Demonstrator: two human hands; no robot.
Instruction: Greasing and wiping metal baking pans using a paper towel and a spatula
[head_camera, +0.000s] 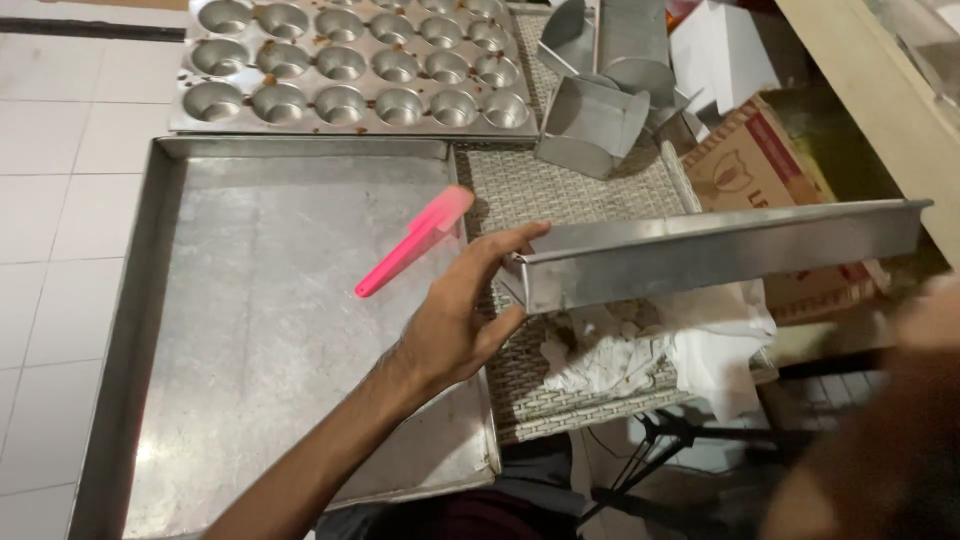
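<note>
Long metal tin held at one end, above the woven mat.

The left hand (455, 320) is closed on the near end of the long metal tin (720, 250), thumb beneath and fingers over the end wall; the tin extends level to the right. The right hand (925, 320) is a blur at the frame edge near the tin's far end; whether it grips cannot be determined. Hazard: if only one end is supported, the tin may tip and drop onto the crumpled white paper (660, 345) on the woven mat (560, 195). The pink spatula (415, 243) lies loose in the large flat tray (250, 300), close to the left hand; a swing of the tin could strike it.
</note>
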